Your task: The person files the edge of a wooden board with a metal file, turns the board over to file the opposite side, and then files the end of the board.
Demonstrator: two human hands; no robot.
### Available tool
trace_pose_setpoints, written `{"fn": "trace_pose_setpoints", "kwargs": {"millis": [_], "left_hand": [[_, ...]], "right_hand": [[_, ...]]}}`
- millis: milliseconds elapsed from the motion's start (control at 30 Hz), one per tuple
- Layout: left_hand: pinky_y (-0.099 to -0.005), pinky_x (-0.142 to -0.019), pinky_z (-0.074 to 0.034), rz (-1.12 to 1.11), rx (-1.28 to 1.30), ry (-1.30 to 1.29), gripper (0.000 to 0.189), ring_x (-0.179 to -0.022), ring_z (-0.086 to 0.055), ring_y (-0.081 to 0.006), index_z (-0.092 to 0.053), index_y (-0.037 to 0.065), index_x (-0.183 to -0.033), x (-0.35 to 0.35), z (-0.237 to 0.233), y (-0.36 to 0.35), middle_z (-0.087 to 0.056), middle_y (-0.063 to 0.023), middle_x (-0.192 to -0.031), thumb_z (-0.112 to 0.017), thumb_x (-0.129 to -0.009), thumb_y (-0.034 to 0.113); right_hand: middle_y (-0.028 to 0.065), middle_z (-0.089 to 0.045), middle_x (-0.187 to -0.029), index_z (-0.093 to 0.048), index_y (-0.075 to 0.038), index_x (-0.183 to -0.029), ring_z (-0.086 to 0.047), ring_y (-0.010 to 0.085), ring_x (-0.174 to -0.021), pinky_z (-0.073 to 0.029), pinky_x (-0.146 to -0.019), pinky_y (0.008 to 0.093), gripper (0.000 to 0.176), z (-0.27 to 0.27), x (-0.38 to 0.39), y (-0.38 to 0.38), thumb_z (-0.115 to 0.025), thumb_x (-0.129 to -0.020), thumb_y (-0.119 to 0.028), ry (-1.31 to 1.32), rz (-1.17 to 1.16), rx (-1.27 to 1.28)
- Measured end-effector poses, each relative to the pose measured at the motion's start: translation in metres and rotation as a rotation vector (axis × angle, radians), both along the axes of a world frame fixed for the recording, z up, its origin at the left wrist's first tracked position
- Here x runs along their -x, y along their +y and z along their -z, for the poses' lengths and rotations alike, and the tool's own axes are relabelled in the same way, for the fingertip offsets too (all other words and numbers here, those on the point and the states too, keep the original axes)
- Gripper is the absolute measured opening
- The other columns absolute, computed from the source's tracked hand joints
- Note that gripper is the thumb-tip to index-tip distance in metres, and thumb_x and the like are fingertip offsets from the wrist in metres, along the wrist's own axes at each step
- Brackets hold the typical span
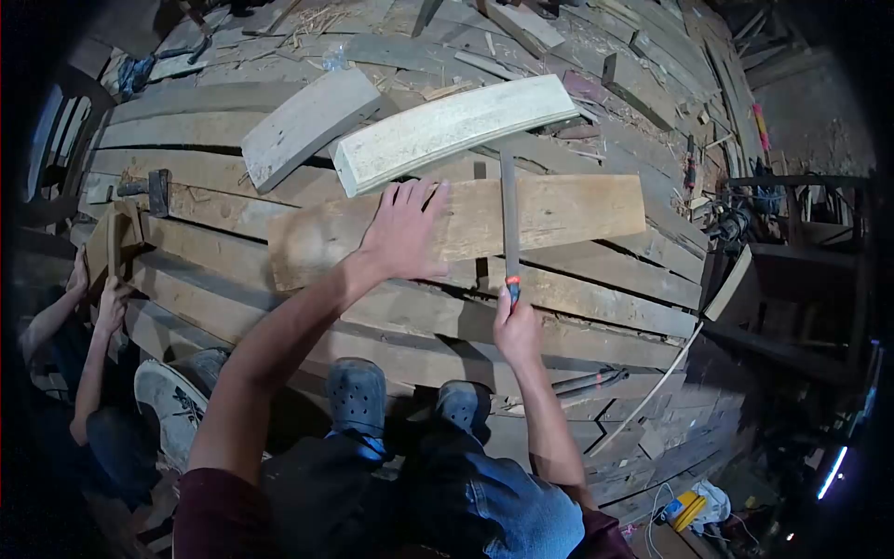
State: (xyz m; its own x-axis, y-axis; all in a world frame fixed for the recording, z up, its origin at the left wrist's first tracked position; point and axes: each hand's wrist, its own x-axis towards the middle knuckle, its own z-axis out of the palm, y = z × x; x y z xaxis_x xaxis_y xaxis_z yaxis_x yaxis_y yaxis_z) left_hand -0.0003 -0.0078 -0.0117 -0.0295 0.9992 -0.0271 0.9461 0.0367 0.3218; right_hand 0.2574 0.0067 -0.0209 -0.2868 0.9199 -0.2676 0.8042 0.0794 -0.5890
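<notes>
A long tan board lies crosswise in front of me on the planks. My left hand presses flat on its middle, fingers spread and stretched out. My right hand is closed around the red-and-dark handle of a file, whose narrow grey blade reaches across the board right of my left hand. The palm side of my right hand is hidden. Just beyond the board sit a pale, slightly curved wooden block and a shorter grey block.
A hammer rests on the planks at left. Another person's hands hold a wood piece there. Below is a bucket. Pliers-like handles lie right of my feet. Shavings and offcuts litter the far side.
</notes>
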Motion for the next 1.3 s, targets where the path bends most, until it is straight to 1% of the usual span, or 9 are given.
{"fn": "trace_pose_setpoints", "kwargs": {"millis": [400, 500, 533, 633, 767, 900, 1100, 1233, 1300], "left_hand": [[-0.05, -0.111, -0.03, 0.007, -0.055, 0.007, 0.121, -0.128, -0.042, -0.0372, -0.033, -0.004, -0.151, 0.003, 0.005, -0.002, -0.045, -0.0221, -0.138, -0.083, -0.06, 0.057], [-0.05, -0.111, -0.029, 0.012, -0.124, -0.074, 0.119, -0.129, -0.043, -0.0373, -0.034, -0.005, -0.151, 0.006, 0.003, 0.0, -0.044, -0.0225, -0.14, -0.082, -0.062, 0.058], [-0.0499, -0.112, -0.029, 0.011, -0.218, -0.161, 0.119, -0.129, -0.043, -0.0373, -0.034, -0.005, -0.151, 0.009, 0.007, -0.003, -0.044, -0.0225, -0.141, -0.082, -0.062, 0.059], [-0.0503, -0.113, -0.028, 0.002, -0.312, -0.262, 0.116, -0.133, -0.042, -0.0377, -0.033, -0.004, -0.151, 0.016, 0.014, -0.01, -0.043, -0.0227, -0.144, -0.08, -0.067, 0.061], [-0.0552, -0.115, -0.026, -0.027, -0.241, -0.136, 0.116, -0.134, -0.042, -0.0385, -0.032, -0.001, -0.154, 0.04, 0.009, -0.045, -0.043, -0.0228, -0.144, -0.079, -0.068, 0.061], [-0.06, -0.114, -0.025, 0.017, -0.136, 0.024, 0.124, -0.138, -0.04, -0.038, -0.027, 0.006, -0.158, 0.073, 0.004, -0.084, -0.042, -0.0231, -0.147, -0.081, -0.063, 0.063], [-0.0594, -0.114, -0.026, 0.017, -0.051, 0.08, 0.121, -0.141, -0.037, -0.0378, -0.029, 0.002, -0.156, 0.073, 0.006, -0.086, -0.039, -0.0243, -0.151, -0.081, -0.065, 0.063], [-0.057, -0.117, -0.031, -0.03, -0.299, -0.141, 0.101, -0.142, -0.038, -0.0419, -0.037, 0.001, -0.152, 0.084, 0.009, -0.087, -0.035, -0.026, -0.155, -0.077, -0.078, 0.057], [-0.0492, -0.107, -0.048, -0.183, -0.427, -0.168, 0.076, -0.133, -0.052, -0.037, -0.047, 0.0, -0.145, 0.095, -0.004, -0.089, -0.039, -0.0227, -0.156, -0.074, -0.087, 0.041]], "right_hand": [[0.031, -0.065, -0.073, -0.065, 0.004, -0.097, -0.065, 0.0544, -0.073, -0.05, -0.067, 0.061, 0.047, 0.013, 0.003, 0.019, -0.053, -0.103, -0.041, -0.106, 0.001, 0.019], [0.0248, -0.066, -0.069, -0.063, 0.003, -0.099, -0.069, 0.0452, -0.065, -0.052, -0.058, 0.0534, 0.047, 0.037, -0.013, 0.029, -0.054, -0.103, -0.043, -0.008, -0.033, 0.126], [0.0155, -0.065, -0.066, -0.061, 0.002, -0.102, -0.069, 0.0283, -0.056, -0.051, -0.051, 0.0421, 0.046, 0.004, -0.002, 0.035, -0.056, -0.103, -0.044, 0.073, 0.007, 0.386], [0.0081, -0.062, -0.064, -0.06, 0.0, -0.105, -0.064, 0.0138, -0.052, -0.047, -0.046, 0.0333, 0.044, 0.002, 0.009, 0.048, -0.057, -0.103, -0.044, 0.21, 0.035, 0.248], [0.0024, -0.052, -0.061, -0.053, -0.004, -0.099, -0.052, 0.0115, -0.049, -0.042, -0.045, 0.0303, 0.033, 0.007, 0.017, 0.043, -0.051, -0.107, -0.036, 0.243, 0.009, 0.274], [0.0041, -0.055, -0.069, -0.052, -0.004, -0.115, -0.055, 0.0109, -0.052, -0.043, -0.044, 0.0278, 0.027, 0.023, 0.002, 0.049, -0.052, -0.107, -0.031, 0.286, 0.004, 0.296], [-0.0021, -0.051, -0.063, -0.054, -0.007, -0.11, -0.048, 0.0057, -0.05, -0.036, -0.043, 0.023, 0.026, 0.018, -0.009, 0.053, -0.057, -0.106, -0.032, 0.258, -0.137, 0.208], [-0.0018, -0.051, -0.064, -0.056, -0.006, -0.108, -0.048, 0.0067, -0.051, -0.036, -0.045, 0.0244, 0.027, 0.018, -0.019, 0.057, -0.063, -0.103, -0.031, 0.192, -0.072, 0.162], [0.0001, -0.051, -0.071, -0.057, -0.001, -0.108, -0.046, 0.0083, -0.058, -0.037, -0.05, 0.0275, 0.03, 0.015, -0.017, 0.054, -0.063, -0.102, -0.03, 0.149, -0.095, 0.127]]}}
